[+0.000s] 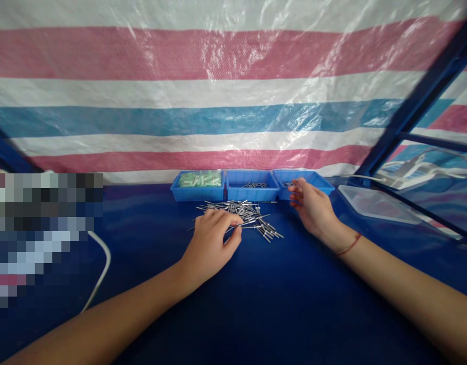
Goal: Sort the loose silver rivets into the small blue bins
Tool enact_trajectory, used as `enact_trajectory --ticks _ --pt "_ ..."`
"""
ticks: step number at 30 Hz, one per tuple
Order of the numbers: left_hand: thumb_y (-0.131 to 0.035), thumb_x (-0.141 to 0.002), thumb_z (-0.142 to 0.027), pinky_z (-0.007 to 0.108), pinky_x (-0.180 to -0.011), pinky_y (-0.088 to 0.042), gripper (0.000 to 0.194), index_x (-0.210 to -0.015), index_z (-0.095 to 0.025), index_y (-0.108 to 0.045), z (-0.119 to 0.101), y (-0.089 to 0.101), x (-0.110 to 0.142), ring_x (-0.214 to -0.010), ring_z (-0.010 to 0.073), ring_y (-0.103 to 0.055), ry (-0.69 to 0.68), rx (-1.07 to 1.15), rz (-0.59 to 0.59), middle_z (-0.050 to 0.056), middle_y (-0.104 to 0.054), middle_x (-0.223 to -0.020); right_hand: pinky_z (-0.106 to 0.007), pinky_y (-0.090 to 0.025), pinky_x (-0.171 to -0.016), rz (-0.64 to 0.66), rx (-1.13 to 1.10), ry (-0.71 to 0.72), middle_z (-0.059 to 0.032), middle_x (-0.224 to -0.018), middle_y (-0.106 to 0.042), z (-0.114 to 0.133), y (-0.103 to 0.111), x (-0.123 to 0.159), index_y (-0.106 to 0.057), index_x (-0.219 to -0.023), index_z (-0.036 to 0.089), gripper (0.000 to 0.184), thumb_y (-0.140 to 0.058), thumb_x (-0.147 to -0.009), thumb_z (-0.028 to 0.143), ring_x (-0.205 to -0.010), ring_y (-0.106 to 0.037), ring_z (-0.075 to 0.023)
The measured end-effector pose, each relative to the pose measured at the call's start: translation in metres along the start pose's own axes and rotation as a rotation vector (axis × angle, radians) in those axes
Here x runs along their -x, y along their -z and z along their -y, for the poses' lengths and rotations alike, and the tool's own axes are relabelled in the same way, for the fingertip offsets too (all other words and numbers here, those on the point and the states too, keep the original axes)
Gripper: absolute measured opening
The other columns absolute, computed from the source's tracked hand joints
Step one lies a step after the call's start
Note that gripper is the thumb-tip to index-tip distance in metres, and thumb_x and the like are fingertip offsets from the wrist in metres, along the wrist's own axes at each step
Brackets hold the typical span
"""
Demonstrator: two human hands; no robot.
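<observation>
- Loose pile of thin silver metal pins [262, 218]: spread on the dark blue tabletop [279, 299].
- Left hand [212, 241]: over the pile's near left part, fingers curled, thumb and forefinger slightly apart; cannot tell whether a pin is gripped.
- Right hand [313, 208]: right of the pile, fingers half-curled; cannot tell whether they hold anything.
- Blue plastic bin with green-and-white contents [199, 194], blue plastic bin with silver pieces [252, 194], partly hidden blue plastic bin [313, 176]: in a row behind the pile.
</observation>
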State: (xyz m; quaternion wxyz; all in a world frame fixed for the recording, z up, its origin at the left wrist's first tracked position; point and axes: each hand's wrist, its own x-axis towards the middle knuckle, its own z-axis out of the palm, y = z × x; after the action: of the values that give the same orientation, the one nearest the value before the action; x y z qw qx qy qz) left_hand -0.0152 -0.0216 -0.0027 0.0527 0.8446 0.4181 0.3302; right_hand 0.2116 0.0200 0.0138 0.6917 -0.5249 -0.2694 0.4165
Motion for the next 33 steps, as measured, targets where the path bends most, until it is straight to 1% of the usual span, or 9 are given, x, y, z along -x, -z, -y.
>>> enact_trajectory --ticks 4,7,9,12,16,21,26,29,33 --pt "-0.051 -0.085 -0.021 0.036 -0.077 -0.035 0.009 -0.091 -0.023 -0.058 0.0 0.001 0.001 -0.092 0.0208 -0.053 0.035 -0.129 0.049 0.0 -0.065 -0.094 -0.02 -0.039 -0.044 0.047 -0.042 -0.03 0.0013 -0.064 -0.06 0.003 -0.002 0.006 -0.062 -0.083 0.017 0.016 -0.05 -0.082 0.029 -0.049 -0.049 -0.0078" --pt "-0.054 -0.083 -0.029 0.038 -0.076 -0.034 0.01 -0.088 -0.021 -0.058 0.001 0.001 0.004 -0.093 0.0246 -0.052 0.053 -0.308 0.082 0.003 -0.064 -0.095 -0.02 -0.038 -0.045 0.134 0.01 -0.007 0.0023 -0.059 -0.057 -0.002 -0.003 0.011 -0.062 -0.081 0.016 0.014 -0.053 -0.078 0.027 -0.048 -0.048 -0.0084" --pt "-0.054 -0.083 -0.033 0.039 -0.074 -0.033 0.015 -0.084 -0.019 -0.058 0.002 0.0 0.005 -0.091 0.0259 -0.052 0.05 -0.383 0.099 0.005 -0.064 -0.093 -0.021 -0.037 -0.046 0.211 0.083 0.038 0.0026 -0.058 -0.055 -0.008 -0.003 0.014 -0.062 -0.079 0.016 0.014 -0.056 -0.075 0.029 -0.049 -0.047 -0.0087" --pt "-0.052 -0.085 -0.032 0.039 -0.072 -0.033 0.015 -0.082 -0.019 -0.059 0.004 0.0 0.006 -0.089 0.0258 -0.052 0.013 -0.407 0.117 0.006 -0.063 -0.09 -0.023 -0.036 -0.048 0.329 0.215 0.168 0.0021 -0.059 -0.055 -0.015 -0.004 0.02 -0.062 -0.076 0.016 0.018 -0.057 -0.076 0.034 -0.052 -0.047 -0.0097" --pt "-0.047 -0.088 -0.025 0.038 -0.07 -0.032 0.016 -0.082 -0.019 -0.061 0.004 0.001 0.004 -0.085 0.024 -0.054 -0.013 -0.401 0.147 0.006 -0.065 -0.087 -0.025 -0.039 -0.053 0.477 0.423 0.383 0.0019 -0.059 -0.055 -0.017 -0.007 0.033 -0.061 -0.075 0.016 0.021 -0.053 -0.082 0.035 -0.054 -0.048 -0.0108" --pt "-0.043 -0.092 -0.024 0.037 -0.07 -0.03 0.02 -0.085 -0.018 -0.061 0.005 -0.001 0.004 -0.084 0.0243 -0.054 -0.009 -0.401 0.163 0.006 -0.065 -0.086 -0.026 -0.042 -0.059 0.686 0.671 0.637 -0.0004 -0.066 -0.059 -0.018 -0.007 0.05 -0.059 -0.073 0.017 0.023 -0.047 -0.087 0.028 -0.061 -0.053 -0.0124" --pt "-0.041 -0.095 -0.025 0.037 -0.073 -0.029 0.019 -0.09 -0.019 -0.058 0.004 -0.003 0.005 -0.086 0.0226 -0.054 -0.03 -0.304 0.123 0.003 -0.064 -0.089 -0.03 -0.046 -0.07 0.824 0.818 0.908 -0.0039 -0.079 -0.066 -0.022 -0.008 0.055 -0.063 -0.085 0.017 0.008 -0.056 -0.083 0.02 -0.073 -0.059 -0.0155" --pt "-0.04 -0.095 -0.025 0.037 -0.077 -0.029 0.017 -0.091 -0.02 -0.055 0.004 -0.003 0.004 -0.085 0.0198 -0.056 -0.03 -0.189 0.09 0.001 -0.065 -0.087 -0.03 -0.047 -0.072 0.879 0.803 0.95 -0.004 -0.079 -0.066 -0.022 -0.008 0.057 -0.064 -0.089 0.018 0.009 -0.059 -0.083 0.022 -0.074 -0.059 -0.0156" --pt "-0.041 -0.095 -0.024 0.036 -0.08 -0.03 0.015 -0.092 -0.021 -0.055 0.003 -0.001 0.003 -0.084 0.0173 -0.058 -0.039 -0.049 0.079 -0.001 -0.065 -0.086 -0.028 -0.047 -0.069 0.861 0.734 0.903 -0.0034 -0.078 -0.067 -0.021 -0.008 0.061 -0.064 -0.085 0.019 0.009 -0.055 -0.086 0.021 -0.072 -0.059 -0.0141"
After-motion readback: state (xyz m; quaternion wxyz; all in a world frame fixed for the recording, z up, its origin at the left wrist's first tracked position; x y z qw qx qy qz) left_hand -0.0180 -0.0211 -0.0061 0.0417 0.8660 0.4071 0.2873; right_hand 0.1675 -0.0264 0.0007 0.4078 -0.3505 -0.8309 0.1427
